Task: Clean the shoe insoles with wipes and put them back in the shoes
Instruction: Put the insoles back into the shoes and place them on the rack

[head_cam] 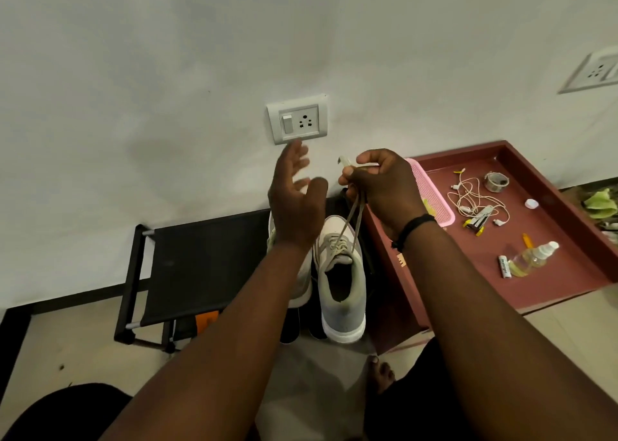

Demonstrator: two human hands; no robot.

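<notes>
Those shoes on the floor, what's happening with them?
A person is pulling up the laces of the right-hand grey shoe, pinching them in the right hand. The left hand hangs open above the other shoe, holding nothing. Both shoes stand by the wall beside a red tray of odds and ends. No wipes or insoles show.

there is a single view, from a wide-angle camera worn on the person's head. it looks forward and steeply down, facing a pale wall (167, 56) with a socket plate (297, 119) near the middle of the frame. both forearms reach up from the bottom edge, so the left hand (296, 203) and right hand (381, 186) sit close under the lens, near the centre. the floor (67, 347) fills the lower corners, and straight edges bow towards the frame's sides. no second view shares the scene.
</notes>
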